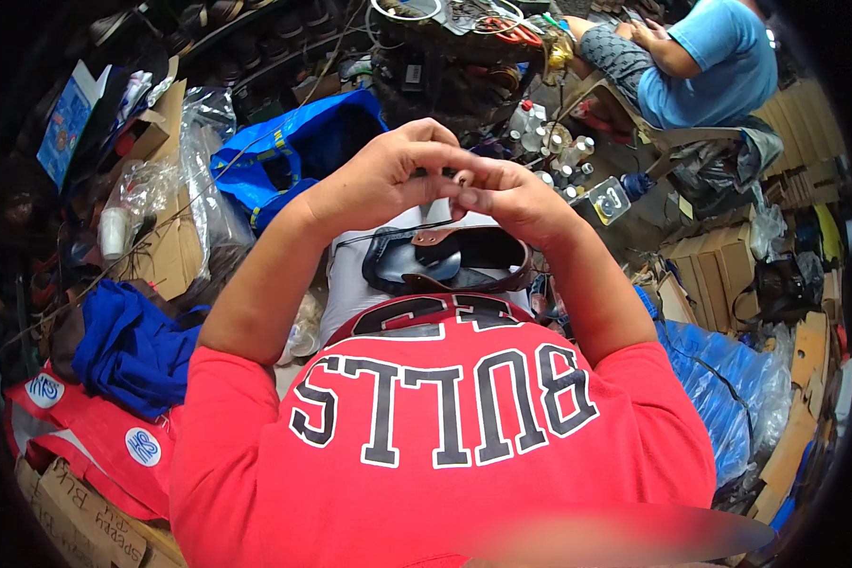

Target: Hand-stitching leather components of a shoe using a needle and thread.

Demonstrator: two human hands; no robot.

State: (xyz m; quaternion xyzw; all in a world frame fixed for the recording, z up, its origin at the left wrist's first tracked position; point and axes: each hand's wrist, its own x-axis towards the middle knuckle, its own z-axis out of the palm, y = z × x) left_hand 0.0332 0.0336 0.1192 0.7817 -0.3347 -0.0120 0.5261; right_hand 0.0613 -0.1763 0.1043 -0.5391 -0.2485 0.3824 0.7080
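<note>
My left hand (396,170) and my right hand (513,194) meet above my lap, fingertips pressed together. Both are closed in a pinch. Whatever lies between them is too small and too covered by the fingers to name. Just below, a dark leather shoe (511,254) rests on my lap, its opening facing up. A brown flap with eyelet holes (435,239) and a shiny black inner piece (433,260) show in it. A thin black cord (374,236) runs beside the shoe, under my hands.
A blue bag (284,142) stands ahead on the left, near cardboard and clear plastic. Several bottles (577,150) stand ahead right, before a seated person in a blue shirt (715,66). Blue cloth (133,346) lies at my left; cardboard boxes (715,270) and blue plastic sheeting (710,379) at my right.
</note>
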